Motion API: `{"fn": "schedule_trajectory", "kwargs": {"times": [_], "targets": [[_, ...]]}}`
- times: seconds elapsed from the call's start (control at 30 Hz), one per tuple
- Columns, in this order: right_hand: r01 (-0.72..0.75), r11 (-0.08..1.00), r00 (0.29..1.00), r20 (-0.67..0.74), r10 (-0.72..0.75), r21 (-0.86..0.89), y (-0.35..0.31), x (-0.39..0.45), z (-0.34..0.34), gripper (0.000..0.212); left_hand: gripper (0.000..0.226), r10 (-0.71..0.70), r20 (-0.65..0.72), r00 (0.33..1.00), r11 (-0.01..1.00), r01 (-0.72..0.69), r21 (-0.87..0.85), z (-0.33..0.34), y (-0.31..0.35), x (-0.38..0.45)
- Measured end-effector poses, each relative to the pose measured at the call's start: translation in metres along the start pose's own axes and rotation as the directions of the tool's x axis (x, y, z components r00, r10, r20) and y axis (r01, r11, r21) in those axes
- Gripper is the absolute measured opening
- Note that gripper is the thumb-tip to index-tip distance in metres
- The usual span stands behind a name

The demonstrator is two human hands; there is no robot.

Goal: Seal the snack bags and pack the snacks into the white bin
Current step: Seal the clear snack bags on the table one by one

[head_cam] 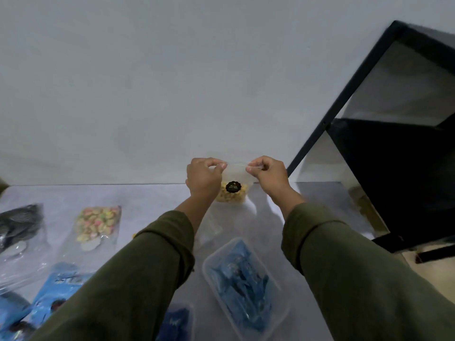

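While pinching the top edge of the clear snack bag (232, 190) between left hand (202, 177) and right hand (267, 175), held upright above the table (152, 195); white bin (246, 287) at six o'clock, holding blue packets (243, 284)

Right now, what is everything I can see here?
snack bag: one, clear with yellow snacks and a black sticker, held up over the far table edge
colourful snack bag: one, pink-yellow-green, lying left
blue packets: a few, bottom left
dark bag: one, black-grey, far left
bin: one, clear-white, holding blue packets, near centre
table: one, pale grey
shelf: one, black, right
left hand: pinching the bag's top
right hand: pinching the bag's top
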State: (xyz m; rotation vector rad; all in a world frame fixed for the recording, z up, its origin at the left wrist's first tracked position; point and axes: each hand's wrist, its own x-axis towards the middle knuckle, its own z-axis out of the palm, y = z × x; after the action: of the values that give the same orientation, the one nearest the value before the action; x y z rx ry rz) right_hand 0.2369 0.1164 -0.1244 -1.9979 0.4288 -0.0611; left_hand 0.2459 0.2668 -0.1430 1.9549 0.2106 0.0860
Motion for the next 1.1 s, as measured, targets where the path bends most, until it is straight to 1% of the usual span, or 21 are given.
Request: {"fn": "schedule_trajectory", "kwargs": {"times": [0.13,0.2,0.3,0.4,0.53,0.67,0.73,0.8,0.87,0.93,1.0,1.1], "targets": [[0.014,1.000,1.000,0.005,-0.014,-0.006,0.009,0.018,0.003,0.005,0.015,-0.019,-0.057,0.998,1.000,0.019,-0.016,0.018,-0.006,0.009],[0.010,1.000,1.000,-0.008,-0.010,0.011,0.012,0.023,0.004,0.005,0.015,-0.037,-0.074,0.997,0.999,0.035,-0.026,0.023,-0.007,0.013],[0.001,0.999,0.998,-0.063,0.002,0.035,0.014,0.030,0.005,0.010,0.016,-0.082,-0.102,0.991,0.996,0.078,-0.047,0.028,-0.006,0.018],[0.010,0.999,0.993,-0.115,-0.005,0.045,0.016,0.035,0.004,0.020,0.015,-0.125,-0.144,0.982,0.992,0.119,-0.050,0.028,-0.008,0.024],[0.007,0.999,0.989,-0.150,-0.002,0.032,0.019,0.036,0.006,0.029,0.013,-0.126,-0.141,0.982,0.992,0.128,0.003,0.022,-0.011,0.031],[-0.004,1.000,0.975,-0.222,0.007,0.015,0.016,0.023,0.011,0.036,0.017,-0.125,-0.135,0.983,0.991,0.129,0.019,0.005,-0.010,0.027],[-0.006,1.000,0.981,-0.193,0.008,0.012,0.014,0.010,0.017,0.034,0.015,-0.108,-0.076,0.991,0.992,0.112,0.049,-0.008,-0.014,0.023],[-0.034,0.999,0.995,-0.095,0.037,0.031,0.016,-0.006,0.027,0.031,0.017,-0.110,0.043,0.993,0.987,0.105,0.121,-0.022,-0.024,0.017],[-0.086,0.996,0.996,0.018,0.085,0.037,0.019,-0.022,0.040,0.031,0.022,-0.137,0.154,0.979,0.972,0.103,0.213,-0.034,-0.040,0.012],[-0.108,0.994,0.987,0.115,0.109,-0.011,0.023,-0.037,0.056,0.032,0.029,-0.156,0.220,0.963,0.951,0.086,0.298,-0.044,-0.059,0.009],[-0.082,0.994,0.984,0.150,0.093,-0.075,0.028,-0.050,0.070,0.038,0.038,-0.166,0.279,0.946,0.928,0.055,0.368,-0.052,-0.076,0.007],[-0.080,0.989,0.985,0.143,0.098,-0.124,0.038,-0.063,0.088,0.042,0.047,-0.169,0.367,0.915,0.896,-0.013,0.445,-0.059,-0.096,0.005]]}}
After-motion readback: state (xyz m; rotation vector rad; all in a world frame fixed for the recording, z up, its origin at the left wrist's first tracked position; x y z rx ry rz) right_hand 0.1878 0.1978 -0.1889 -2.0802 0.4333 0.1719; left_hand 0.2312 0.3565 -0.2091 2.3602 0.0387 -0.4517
